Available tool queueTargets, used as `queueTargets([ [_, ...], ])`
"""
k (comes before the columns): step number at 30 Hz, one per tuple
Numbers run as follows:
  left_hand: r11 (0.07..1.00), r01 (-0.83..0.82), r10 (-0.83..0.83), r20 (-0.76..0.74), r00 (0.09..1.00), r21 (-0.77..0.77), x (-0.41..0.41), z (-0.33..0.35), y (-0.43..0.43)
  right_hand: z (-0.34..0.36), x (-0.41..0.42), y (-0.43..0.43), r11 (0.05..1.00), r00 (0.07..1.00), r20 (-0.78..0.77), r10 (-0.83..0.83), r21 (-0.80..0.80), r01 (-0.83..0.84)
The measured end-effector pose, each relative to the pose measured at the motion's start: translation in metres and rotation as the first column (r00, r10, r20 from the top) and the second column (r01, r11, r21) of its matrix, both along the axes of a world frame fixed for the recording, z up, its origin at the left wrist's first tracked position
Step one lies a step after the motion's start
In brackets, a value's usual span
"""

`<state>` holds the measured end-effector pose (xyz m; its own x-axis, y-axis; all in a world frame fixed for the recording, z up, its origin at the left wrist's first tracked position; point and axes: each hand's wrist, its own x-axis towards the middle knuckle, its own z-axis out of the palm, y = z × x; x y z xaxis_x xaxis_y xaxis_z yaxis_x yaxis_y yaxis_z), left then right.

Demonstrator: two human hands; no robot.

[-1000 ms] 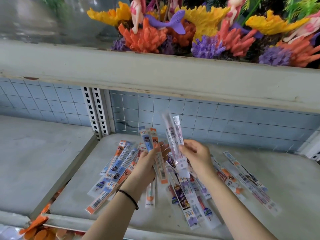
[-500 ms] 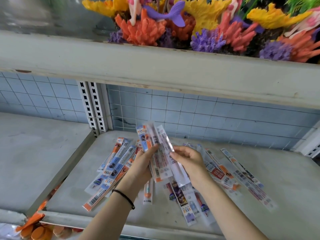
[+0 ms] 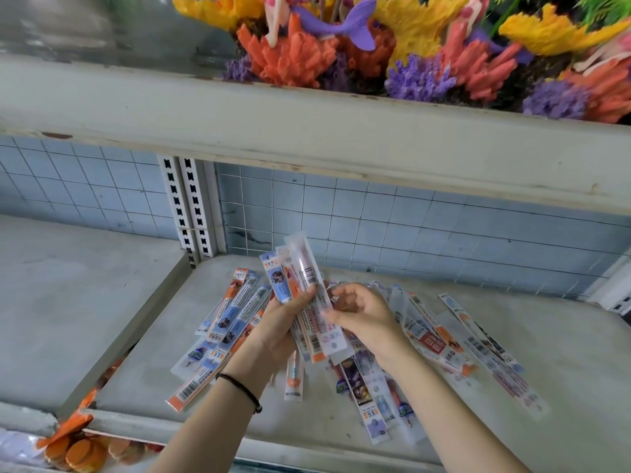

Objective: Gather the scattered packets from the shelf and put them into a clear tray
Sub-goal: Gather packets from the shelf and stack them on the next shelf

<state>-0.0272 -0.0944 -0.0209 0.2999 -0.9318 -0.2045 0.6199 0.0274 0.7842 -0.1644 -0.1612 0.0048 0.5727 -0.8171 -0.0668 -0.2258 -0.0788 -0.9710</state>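
The packets looked like thin glossy plastic film, clear in places and printed with barcodes and orange ends, and they caught the light where they fanned out. The shelf under them showed a matt, scuffed grey-white painted surface, with chipped paint along the upper shelf edge. Behind it, the back wall was of smooth pale-blue tiles, and the coral ornaments above looked like moulded matt plastic.

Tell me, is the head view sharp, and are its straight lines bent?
Head view: soft, even light; the upper shelf edge bows from wide-angle distortion; print on the packets in the left hand is blurred; the right hand is slightly soft.
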Motion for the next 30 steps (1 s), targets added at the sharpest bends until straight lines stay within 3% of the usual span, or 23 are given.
queueTargets([
  [3, 0.999, -0.011, 0.011, 0.002, 1.0, 0.049, 0.002, -0.001, -0.001, -0.004, -0.001, -0.003, 0.999, 0.999, -0.028, 0.027, 0.046, -0.026],
  [9, 0.995, -0.052, 0.054, -0.017, 0.998, 0.088, 0.011, -0.001, 0.001, -0.008, -0.015, -0.017, 0.991, 0.997, -0.001, -0.08, 0.11, 0.079],
  [15, 0.996, -0.065, 0.067, -0.037, 0.997, 0.062, 0.007, -0.001, -0.002, -0.007, -0.014, -0.009, 0.986, 0.988, -0.133, 0.073, 0.161, -0.051],
  [17, 0.998, -0.02, 0.024, -0.047, 0.999, 0.065, 0.006, 0.0, -0.001, -0.012, -0.013, -0.01, 0.976, 1.0, -0.028, -0.006, 0.218, 0.012],
  [19, 0.999, 0.009, -0.007, -0.052, 0.999, 0.046, 0.01, 0.0, 0.001, -0.016, -0.016, -0.019, 0.902, 0.966, 0.205, -0.156, 0.428, 0.055],
  [23, 0.999, 0.035, -0.035, -0.052, 0.998, -0.002, 0.021, -0.003, 0.008, -0.015, -0.025, -0.039, 0.786, 0.759, 0.533, -0.373, 0.617, -0.047],
  [26, 0.998, 0.056, -0.055, -0.047, 0.997, 0.022, 0.024, -0.004, 0.01, -0.004, -0.028, -0.048, 0.761, 0.639, 0.587, -0.497, 0.648, -0.003],
  [28, 0.996, 0.081, -0.08, -0.054, 0.995, 0.031, 0.023, -0.005, 0.011, 0.0, -0.029, -0.05, 0.774, 0.641, 0.581, -0.501, 0.633, 0.032],
  [30, 0.993, 0.104, -0.101, -0.052, 0.994, 0.06, 0.02, -0.004, 0.011, 0.001, -0.026, -0.048, 0.861, 0.773, 0.533, -0.344, 0.508, 0.033],
])
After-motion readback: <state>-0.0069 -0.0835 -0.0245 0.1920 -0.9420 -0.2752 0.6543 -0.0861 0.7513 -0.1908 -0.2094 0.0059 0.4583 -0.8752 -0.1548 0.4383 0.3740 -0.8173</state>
